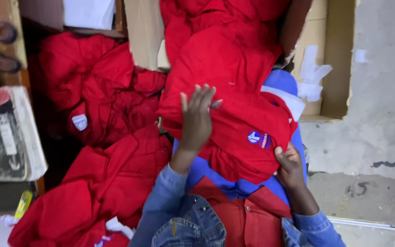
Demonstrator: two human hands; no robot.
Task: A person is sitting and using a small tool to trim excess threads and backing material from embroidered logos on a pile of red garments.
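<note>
Red cloth fills the view: a folded red garment (234, 114) sits on the person's lap. The left hand (196, 120) lies flat and unclenched on it, while the right hand (290, 167) pinches its lower edge beside the badge (258, 138). Folding seems underway; smoothing the cloth comes next.

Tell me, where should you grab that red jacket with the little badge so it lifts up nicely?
Probably by its two outer edges, coming from below, nearest the person. The red jacket lies bunched over a blue surface. The right hand already pinches the lower edge beside the badge, while the left hand lies flat on the other side, where loose folds give fingers something to gather.
</note>
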